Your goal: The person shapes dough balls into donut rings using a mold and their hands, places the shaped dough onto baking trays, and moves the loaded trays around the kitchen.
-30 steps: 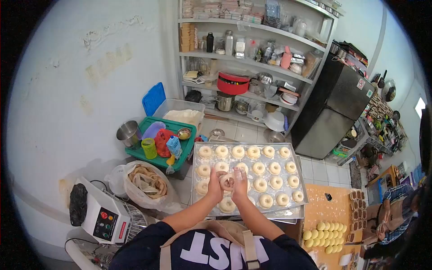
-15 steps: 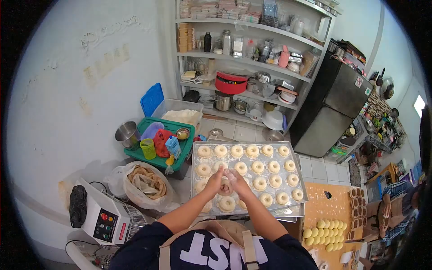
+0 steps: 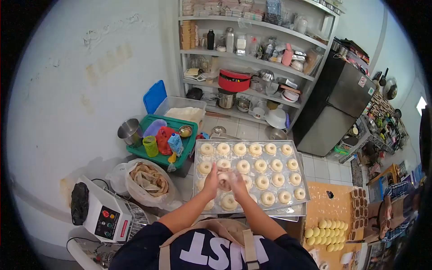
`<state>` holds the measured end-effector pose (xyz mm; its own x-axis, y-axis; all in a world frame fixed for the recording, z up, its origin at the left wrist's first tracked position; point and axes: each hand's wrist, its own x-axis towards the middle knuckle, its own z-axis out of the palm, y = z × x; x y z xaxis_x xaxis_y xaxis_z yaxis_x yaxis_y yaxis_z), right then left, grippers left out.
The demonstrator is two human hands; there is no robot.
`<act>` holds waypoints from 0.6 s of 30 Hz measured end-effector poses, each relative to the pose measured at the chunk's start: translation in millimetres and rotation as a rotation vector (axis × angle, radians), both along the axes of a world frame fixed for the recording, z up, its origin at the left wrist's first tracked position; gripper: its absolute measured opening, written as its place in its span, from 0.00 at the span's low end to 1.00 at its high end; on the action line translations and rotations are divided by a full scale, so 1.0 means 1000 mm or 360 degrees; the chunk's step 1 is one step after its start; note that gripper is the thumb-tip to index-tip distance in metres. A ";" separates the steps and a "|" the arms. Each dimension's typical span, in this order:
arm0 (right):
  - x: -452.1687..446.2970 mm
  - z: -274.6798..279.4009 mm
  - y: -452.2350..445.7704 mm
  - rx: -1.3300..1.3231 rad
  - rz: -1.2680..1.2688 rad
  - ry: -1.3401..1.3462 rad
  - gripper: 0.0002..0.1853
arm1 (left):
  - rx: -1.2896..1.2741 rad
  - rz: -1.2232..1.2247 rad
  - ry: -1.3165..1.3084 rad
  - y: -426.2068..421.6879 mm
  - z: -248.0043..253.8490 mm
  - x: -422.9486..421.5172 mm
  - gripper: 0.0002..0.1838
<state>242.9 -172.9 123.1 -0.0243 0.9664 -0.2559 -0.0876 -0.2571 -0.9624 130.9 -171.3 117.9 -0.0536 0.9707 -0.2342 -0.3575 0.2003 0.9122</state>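
Head view: tray [image 3: 245, 141] holds dough rings [image 3: 260, 166]; left hand [image 3: 211, 183], right hand [image 3: 238, 185]: fingers' grip unclear.

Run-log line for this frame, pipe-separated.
left hand, right hand: over tray | dough ring between them, held or resting unclear | other rings: in rows

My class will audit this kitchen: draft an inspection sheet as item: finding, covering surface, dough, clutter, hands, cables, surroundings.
Surface: metal tray, greased-looking or floury.
Dough: ring-shaped pieces in rows.
Clutter: carton and red bag on green lid, beside the tray.
Hands: left and right around one dough ring; grip blurred.
Cables: black cable by white machine; none seen on tray.
Surroundings: shelving, refrigerator, co-worker at right.
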 end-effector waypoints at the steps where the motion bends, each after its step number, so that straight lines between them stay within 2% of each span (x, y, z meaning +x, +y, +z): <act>1: 0.000 -0.006 0.002 0.0081 0.0095 -0.0248 0.22 | 0.0003 0.0005 0.0276 0.000 0.001 -0.002 0.29; 2: 0.003 -0.011 0.004 0.0053 0.0104 -0.0119 0.22 | 0.0035 -0.0128 0.0733 0.001 -0.005 -0.007 0.28; 5: 0.002 -0.004 0.000 0.0001 0.0084 0.0179 0.23 | 0.0314 -0.0360 0.0742 -0.012 0.006 -0.010 0.28; 7: -0.003 -0.010 -0.001 0.0052 0.0009 0.0260 0.22 | 0.0041 -0.0108 0.0246 -0.009 -0.006 -0.007 0.28; 8: -0.004 -0.010 -0.003 0.0050 0.0070 0.0128 0.20 | -0.0090 0.0020 -0.0002 -0.007 -0.010 -0.006 0.28; 10: -0.007 0.012 -0.008 0.0060 0.0195 -0.0143 0.15 | -0.0138 -0.0066 0.0331 -0.009 -0.004 -0.009 0.29; 13: -0.007 -0.005 -0.002 0.0016 0.0077 0.0268 0.16 | 0.0011 -0.0232 0.0612 -0.014 -0.004 -0.016 0.29; 14: -0.008 -0.013 0.001 0.0058 0.0055 0.0269 0.16 | 0.0093 -0.0293 0.0665 -0.016 -0.006 -0.017 0.29; 16: -0.012 -0.020 0.002 0.0145 0.0008 0.0274 0.18 | -0.0025 -0.0105 0.0181 -0.015 -0.010 -0.019 0.29; 17: -0.011 -0.021 0.001 0.0020 0.0198 0.0201 0.17 | -0.0082 -0.0009 -0.0064 -0.015 -0.012 -0.019 0.28; 18: -0.009 -0.010 -0.002 -0.0103 0.0390 0.0125 0.17 | -0.0115 -0.0046 0.0053 -0.017 -0.011 -0.020 0.27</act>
